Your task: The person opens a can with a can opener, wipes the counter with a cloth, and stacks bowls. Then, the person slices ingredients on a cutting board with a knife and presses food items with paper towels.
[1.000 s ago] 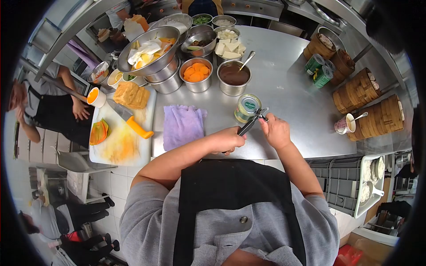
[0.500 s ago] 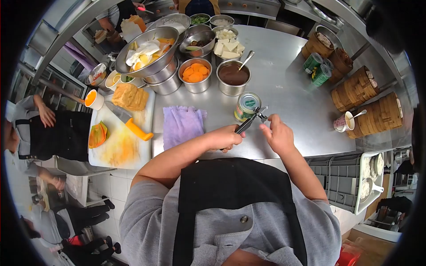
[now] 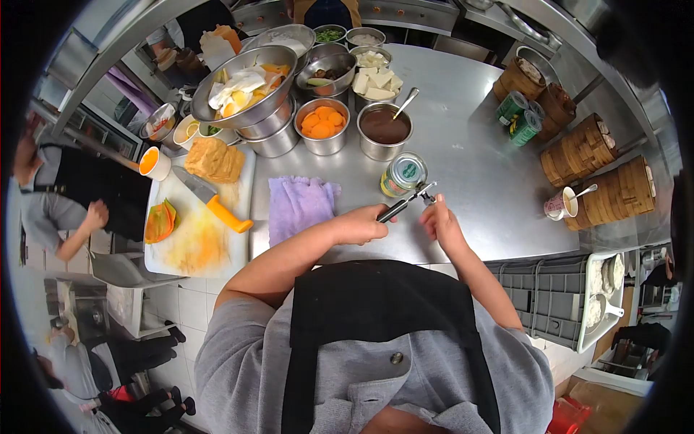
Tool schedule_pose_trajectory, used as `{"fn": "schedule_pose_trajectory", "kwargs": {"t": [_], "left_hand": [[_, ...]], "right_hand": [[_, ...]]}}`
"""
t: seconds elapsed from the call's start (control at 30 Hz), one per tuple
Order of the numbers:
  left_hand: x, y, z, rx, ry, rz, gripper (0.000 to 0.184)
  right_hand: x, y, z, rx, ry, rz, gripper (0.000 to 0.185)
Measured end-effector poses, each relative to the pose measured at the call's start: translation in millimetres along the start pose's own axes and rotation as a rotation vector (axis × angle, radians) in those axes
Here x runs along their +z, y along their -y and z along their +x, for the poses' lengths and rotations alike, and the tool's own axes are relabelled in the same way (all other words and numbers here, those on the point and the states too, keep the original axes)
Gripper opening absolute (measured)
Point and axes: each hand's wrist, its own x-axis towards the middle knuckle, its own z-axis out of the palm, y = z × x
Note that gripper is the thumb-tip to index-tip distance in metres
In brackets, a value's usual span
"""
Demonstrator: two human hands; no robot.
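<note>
My left hand is closed round the black handles of a can opener, palm near the table's front edge. The metal head of the opener points up and right, at the near right side of a tin can with a green and yellow label. Whether its cutter grips the rim I cannot tell. My right hand is at the opener's turning knob, thumb and fingers pinched there. A folded purple cloth lies left of the can. Behind the can stands a steel pot of brown sauce with a spoon in it.
Left, a cutting board bears a yellow-handled knife and a golden-brown block. Steel bowls and sliced carrots stand behind. Right are green cans, bamboo steamers and a paper cup. Co-workers stand at left.
My right hand has shifted slightly left, and its fingers have turned and closed in at the opener's knob. The left hand keeps its hold. At left, a co-worker's arm has moved.
</note>
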Motion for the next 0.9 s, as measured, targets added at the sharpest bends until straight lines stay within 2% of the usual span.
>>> {"fn": "schedule_pose_trajectory", "kwargs": {"t": [0.03, 0.1, 0.17, 0.27, 0.33, 0.47, 0.53, 0.57, 0.63, 0.67, 0.7, 0.73, 0.77, 0.8, 0.83, 0.87, 0.9], "left_hand": [[-1, 1, -1, -0.006, 0.03, -0.091, 0.048], [-1, 2, -2, -0.014, 0.066, -0.183, 0.049], [-3, 2, 0, -0.044, 0.069, -0.356, 0.048], [-8, 2, -1, -0.036, 0.097, -0.337, 0.051], [-11, 3, -3, -0.041, 0.107, -0.342, 0.053], [-17, -1, -3, -0.065, 0.139, -0.351, 0.055], [-19, 1, -3, -0.075, 0.16, -0.351, 0.056], [-20, 4, -2, -0.046, 0.131, -0.313, 0.053], [-20, 5, 0, -0.016, 0.099, -0.279, 0.05], [-20, 4, 1, 0.035, -0.013, 0.046, 0.042], [-19, 3, 2, 0.086, -0.125, 0.373, 0.035], [-16, 7, 3, 0.086, -0.127, 0.374, 0.035], [-11, 15, 4, 0.193, -0.342, 0.551, 0.029], [-8, 17, 4, 0.3, -0.56, 0.727, 0.024], [-8, 18, 5, 0.301, -0.563, 0.728, 0.024], [-8, 19, 7, 0.215, -0.495, 0.566, 0.023], [-9, 19, 7, 0.129, -0.424, 0.402, 0.023]], "right_hand": [[1, 2, -2, 0.001, 0.003, 0.0, 0.056], [1, 12, -13, -0.506, -0.407, -0.762, 0.05], [4, 10, -7, -0.528, -0.379, -0.802, 0.044], [12, 8, 8, -0.525, -0.369, -0.814, 0.043], [16, 19, 5, -0.389, -0.394, -0.854, 0.043], [16, 15, 14, -0.48, -0.488, -0.9, 0.046], [23, -6, 32, -0.513, -0.325, -0.192, 0.052], [21, -12, 35, -0.511, -0.326, -0.192, 0.052], [18, -9, 34, 0.152, 0.434, 1.042, 0.057], [22, -8, 33, 0.176, 0.498, 1.132, 0.058], [20, 0, 27, 0.176, 0.5, 1.133, 0.058], [18, 9, 20, 0.18, 0.478, 0.993, 0.059], [16, 13, 16, 0.182, 0.456, 0.851, 0.061], [14, 11, 14, 0.179, 0.458, 0.851, 0.061], [10, 9, 12, 0.17, 0.38, 0.55, 0.054], [6, 5, 10, 0.159, 0.299, 0.25, 0.048], [3, -1, 9, 0.157, 0.303, 0.248, 0.048]]}}
